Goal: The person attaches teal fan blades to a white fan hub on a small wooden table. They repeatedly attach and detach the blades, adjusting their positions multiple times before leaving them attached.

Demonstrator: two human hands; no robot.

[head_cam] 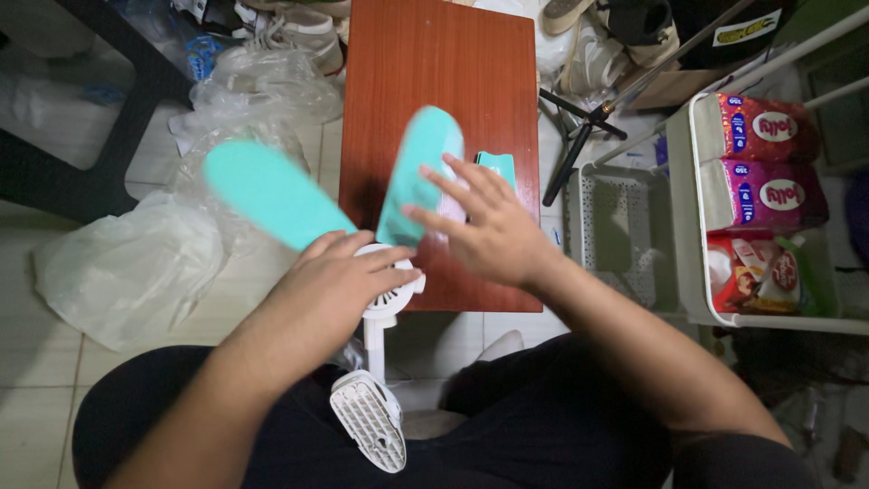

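A small white fan stands between my knees, its round hub (401, 282) carrying long teal blades. My left hand (337, 288) is closed over the hub from the left. One teal blade (272, 194) sticks out to the upper left. Another teal blade (415, 172) points up over the table. My right hand (484, 226) lies against this blade with fingers spread, slightly blurred. The fan's white post (377, 342) runs down to a white grilled part (369, 421) on my lap. A small teal piece (497, 164) lies on the table just past my right fingers.
A reddish wooden table (434, 63) is in front of me. Crumpled clear plastic bags (127, 263) lie on the tiled floor to the left. On the right stand a white perforated basket (615, 226), a white rack (692, 208) with coloured packets, and a black tripod (579, 136).
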